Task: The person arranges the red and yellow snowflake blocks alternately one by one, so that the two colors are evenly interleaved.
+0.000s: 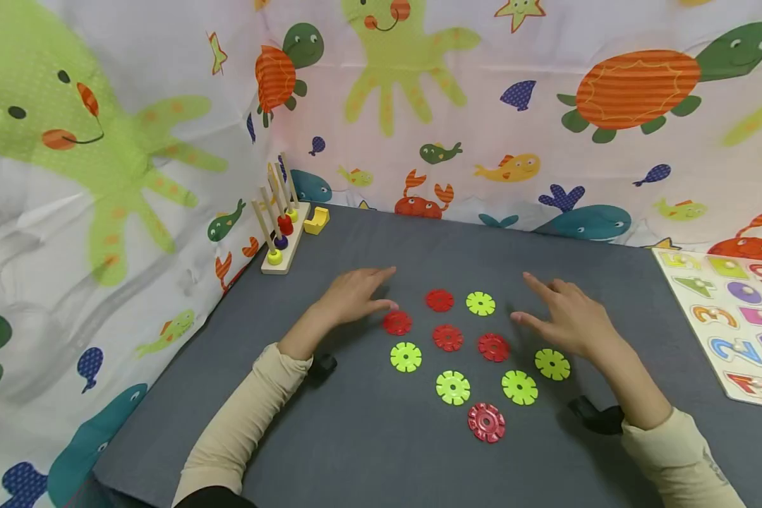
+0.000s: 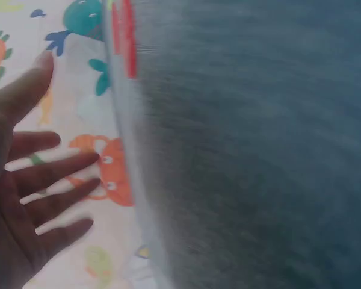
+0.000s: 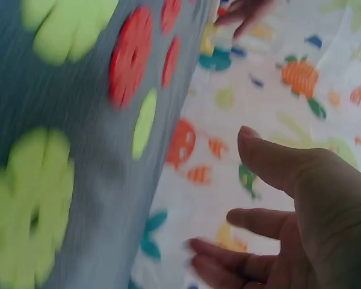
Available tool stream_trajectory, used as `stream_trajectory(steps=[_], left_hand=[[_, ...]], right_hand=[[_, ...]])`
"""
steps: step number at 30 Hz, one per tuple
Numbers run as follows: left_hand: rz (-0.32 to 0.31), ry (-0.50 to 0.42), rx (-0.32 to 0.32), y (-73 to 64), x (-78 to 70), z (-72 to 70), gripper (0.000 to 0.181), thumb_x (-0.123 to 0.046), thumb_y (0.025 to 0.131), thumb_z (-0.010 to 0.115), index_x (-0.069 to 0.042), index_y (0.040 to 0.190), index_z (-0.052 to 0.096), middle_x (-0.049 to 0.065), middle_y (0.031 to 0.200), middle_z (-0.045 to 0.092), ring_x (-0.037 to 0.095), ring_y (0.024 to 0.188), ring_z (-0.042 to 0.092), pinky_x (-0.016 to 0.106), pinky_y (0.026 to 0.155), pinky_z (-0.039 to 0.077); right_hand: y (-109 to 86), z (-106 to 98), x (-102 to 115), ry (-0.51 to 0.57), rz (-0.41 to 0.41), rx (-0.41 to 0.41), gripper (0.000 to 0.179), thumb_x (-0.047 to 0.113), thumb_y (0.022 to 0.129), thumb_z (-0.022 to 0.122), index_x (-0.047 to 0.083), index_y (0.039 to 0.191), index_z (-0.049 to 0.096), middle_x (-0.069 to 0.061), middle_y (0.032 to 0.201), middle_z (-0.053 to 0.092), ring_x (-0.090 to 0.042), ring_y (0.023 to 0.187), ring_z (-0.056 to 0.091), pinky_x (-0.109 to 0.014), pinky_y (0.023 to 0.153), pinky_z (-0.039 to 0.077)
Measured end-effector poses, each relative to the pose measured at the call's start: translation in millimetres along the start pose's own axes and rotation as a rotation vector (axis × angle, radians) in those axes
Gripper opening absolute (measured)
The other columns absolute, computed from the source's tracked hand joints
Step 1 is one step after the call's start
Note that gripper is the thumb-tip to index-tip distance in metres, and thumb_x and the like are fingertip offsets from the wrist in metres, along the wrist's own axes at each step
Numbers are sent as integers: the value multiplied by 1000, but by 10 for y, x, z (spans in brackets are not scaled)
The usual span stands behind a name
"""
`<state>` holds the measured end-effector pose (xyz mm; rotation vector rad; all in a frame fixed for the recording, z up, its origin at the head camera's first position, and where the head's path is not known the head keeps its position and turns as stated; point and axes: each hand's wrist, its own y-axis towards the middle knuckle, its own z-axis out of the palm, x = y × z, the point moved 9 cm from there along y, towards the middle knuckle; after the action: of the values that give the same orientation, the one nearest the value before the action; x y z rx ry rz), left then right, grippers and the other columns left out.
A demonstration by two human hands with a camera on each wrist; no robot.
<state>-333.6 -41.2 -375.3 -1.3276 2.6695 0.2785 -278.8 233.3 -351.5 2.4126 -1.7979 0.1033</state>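
Fingers (image 1: 381,274) of left hand (image 1: 353,296) and right hand (image 1: 571,317) spread and empty, with round red disc (image 1: 397,323), no long axis, below frame centre, just beside left thumb (image 1: 383,305), well apart from right hand.

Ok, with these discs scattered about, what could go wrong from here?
The left grip is near a red, round, notched, plastic-looking disc and might knock it away. A similar yellow-green disc appears beside the right wrist, which could brush it. The discs lie flat on the dark grey tabletop, so may be awkward to pick up.
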Motion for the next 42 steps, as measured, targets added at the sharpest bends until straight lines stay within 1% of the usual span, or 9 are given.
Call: stream_trajectory(steps=[4,8,13,16,19,25,31,37,42], left_hand=[[38,-239,26,62,86,94,57,-35,75,75,-10,124,59,6,104,63,20,100,54,37,87,43],[86,-388,127,121,129,266,57,-31,69,80,-14,120,62,4,102,59,18,96,44,32,83,36],[127,-409,216,112,95,402,62,-33,65,82,-19,122,62,3,105,52,17,97,37,29,83,32],[146,-403,223,99,65,427,61,-33,64,83,-19,120,63,2,104,49,17,98,35,30,84,31],[155,-408,223,87,54,445,56,-32,65,82,-19,117,65,3,103,48,17,97,34,30,84,30],[162,-429,200,93,87,460,48,-32,66,82,-21,110,68,0,99,50,16,94,35,29,82,29],[184,-424,161,91,108,436,47,-36,66,82,-20,108,69,0,96,52,15,90,37,29,81,32],[113,-417,100,125,279,288,47,-39,66,81,-18,106,69,-1,96,53,15,91,40,29,80,35],[-78,-412,-43,246,798,42,47,-36,69,80,-12,107,68,6,100,56,21,96,43,34,81,36]], right_hand=[[81,65,309,149,-145,-4,69,44,81,66,12,138,42,-5,74,49,-15,64,43,-26,48,32],[150,184,671,285,-288,50,63,35,80,70,15,135,48,5,61,37,-6,54,33,-22,50,27],[172,296,1065,337,-425,128,57,32,79,71,13,130,53,4,65,47,-4,53,35,-21,51,30],[172,368,1198,332,-463,174,55,33,79,70,12,128,56,0,93,66,-8,70,53,-24,59,41],[174,460,1291,326,-503,228,54,31,80,70,12,128,56,-3,114,65,-14,88,58,-28,67,45],[220,590,1418,330,-546,288,54,32,79,71,16,128,56,6,83,60,-10,71,48,-22,59,35],[281,702,1558,355,-574,336,58,34,77,72,20,130,54,2,73,51,-7,65,41,-21,54,30],[318,757,1639,330,-575,337,60,34,74,75,18,129,55,1,70,48,-7,60,38,-20,53,30],[314,757,1668,302,-572,337,62,34,74,75,16,130,54,1,74,49,-7,60,38,-20,53,30]])
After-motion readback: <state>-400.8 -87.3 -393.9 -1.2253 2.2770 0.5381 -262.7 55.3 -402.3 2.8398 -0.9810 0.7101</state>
